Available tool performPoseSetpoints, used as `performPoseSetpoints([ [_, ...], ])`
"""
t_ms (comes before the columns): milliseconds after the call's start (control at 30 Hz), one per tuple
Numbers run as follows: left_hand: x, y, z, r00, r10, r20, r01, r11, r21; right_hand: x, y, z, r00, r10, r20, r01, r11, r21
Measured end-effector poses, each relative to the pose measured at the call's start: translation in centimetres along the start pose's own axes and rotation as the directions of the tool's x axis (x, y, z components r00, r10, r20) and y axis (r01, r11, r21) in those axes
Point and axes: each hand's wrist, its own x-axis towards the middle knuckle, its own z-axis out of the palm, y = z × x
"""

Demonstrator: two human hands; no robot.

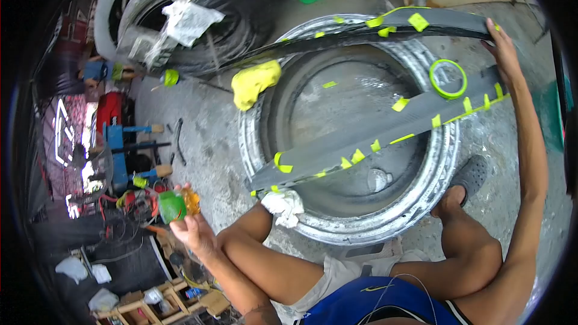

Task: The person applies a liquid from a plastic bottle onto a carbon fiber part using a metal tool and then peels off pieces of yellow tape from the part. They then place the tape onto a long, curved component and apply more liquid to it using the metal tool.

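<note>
My left hand (pixel 195 232) is closed around a small plastic bottle (pixel 173 206) with a green part and amber contents, held out at the left above the floor. With its fingers over the end of a long dark panel (pixel 337 39), my right hand (pixel 504 51) grips it at the upper right. Yellow-green tape pieces dot that panel's edge. A second dark panel (pixel 361 129), taped along its lower edge, lies slantwise across a large tire (pixel 448 156). On it rests a roll of yellow-green tape (pixel 448 94). A yellow cloth (pixel 256 84) lies on the tire's left rim.
White crumpled paper or cloth (pixel 284 206) sits at the tire's lower left. More tires (pixel 241 12) stand at the upper left, with crumpled paper (pixel 188 19) on them. At the far left are a fan (pixel 90 159), blue stands (pixel 117 153) and a wooden rack (pixel 144 310).
</note>
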Motion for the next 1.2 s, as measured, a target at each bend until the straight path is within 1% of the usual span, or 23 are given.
performPoseSetpoints([
  [100,0.0,0.2,0.2,1.000,-0.022,-0.009,0.022,1.000,0.020,0.4,0.5,-1.1,0.999,-0.010,0.048,0.011,1.000,-0.021],
  [200,0.0,0.2,0.2,1.000,-0.020,-0.014,0.021,1.000,0.019,-0.2,-0.3,-0.6,1.000,-0.019,0.009,0.019,0.999,-0.046],
  [300,-0.2,0.5,0.5,0.999,-0.023,-0.029,0.024,0.999,0.029,-0.6,-0.6,-0.2,0.996,-0.075,-0.056,0.069,0.993,-0.098],
  [367,-0.4,0.7,0.5,0.999,-0.036,-0.020,0.037,0.999,0.034,-0.8,-0.9,-0.4,0.994,-0.084,-0.071,0.068,0.975,-0.212],
  [400,-0.4,0.7,0.6,0.999,-0.035,-0.030,0.036,0.999,0.036,-0.8,-0.9,-0.7,0.993,-0.087,-0.074,0.069,0.973,-0.218],
  [500,-0.6,0.5,0.1,0.997,-0.044,-0.058,0.046,0.998,0.046,-1.0,-1.2,-0.6,0.927,-0.317,-0.201,0.205,0.875,-0.438],
  [533,-0.6,0.5,-0.2,1.000,-0.021,-0.013,0.022,0.999,0.041,-1.1,-1.4,-0.4,0.928,-0.318,-0.196,0.207,0.874,-0.440],
  [567,-0.6,0.3,-0.3,0.999,0.002,0.032,-0.003,0.999,0.033,-1.3,-1.7,-0.3,0.885,-0.430,-0.181,0.300,0.822,-0.483],
  [600,-0.6,0.3,-0.5,1.000,0.001,0.030,-0.002,1.000,0.030,-1.7,-2.1,0.0,0.829,-0.535,-0.163,0.387,0.758,-0.524],
  [633,-0.7,0.3,-0.7,1.000,-0.004,0.026,0.003,1.000,0.024,-2.3,-2.9,0.5,0.828,-0.537,-0.160,0.388,0.755,-0.528],
  [700,-0.7,0.3,-1.0,1.000,-0.009,0.022,0.008,1.000,0.008,-3.8,-4.6,2.0,0.705,-0.709,0.024,0.596,0.574,-0.562],
  [733,-0.6,0.4,-1.2,0.999,-0.006,0.037,0.005,1.000,0.023,-4.6,-5.6,3.1,0.702,-0.712,0.028,0.597,0.566,-0.569],
  [767,-0.7,0.4,-1.4,0.999,-0.004,0.052,0.002,0.999,0.036,-5.6,-6.7,4.5,0.654,-0.740,0.158,0.676,0.477,-0.562],
  [800,-0.8,0.5,-1.5,0.999,-0.007,0.033,0.005,0.999,0.046,-6.3,-7.9,6.0,0.593,-0.752,0.288,0.749,0.385,-0.539],
  [867,-0.9,0.4,-1.7,1.000,-0.009,-0.001,0.009,0.999,0.045,-7.2,-10.3,9.5,0.569,-0.645,0.510,0.810,0.331,-0.485],
  [933,-1.0,0.3,-1.9,0.998,-0.012,-0.055,0.016,0.998,0.065,-6.3,-11.8,13.7,0.515,-0.526,0.676,0.857,0.309,-0.412],
  [1000,-1.1,0.6,-1.7,0.999,-0.015,-0.051,0.017,0.999,0.035,-4.5,-12.1,17.9,0.503,-0.443,0.742,0.864,0.289,-0.413],
  [1067,-1.2,0.5,-1.7,0.999,-0.004,-0.052,0.006,1.000,0.023,-3.4,-12.5,21.5,0.549,-0.260,0.794,0.829,0.291,-0.478],
  [1100,-1.3,0.2,-2.1,0.998,-0.004,-0.059,0.004,1.000,0.013,-3.2,-13.0,23.3,0.546,-0.259,0.797,0.832,0.280,-0.479],
  [1133,-1.4,-0.1,-2.6,1.000,0.000,-0.029,0.000,1.000,-0.003,-3.2,-13.4,24.9,0.583,-0.026,0.812,0.801,0.187,-0.569],
  [1167,-1.7,-0.2,-3.1,1.000,0.001,-0.001,-0.002,1.000,-0.015,-3.3,-13.7,26.3,0.607,0.206,0.768,0.773,0.075,-0.631],
  [1200,-1.8,0.3,-2.6,1.000,-0.012,-0.026,0.011,0.999,-0.043,-3.1,-13.3,27.2,0.602,0.207,0.771,0.778,0.067,-0.625],
])
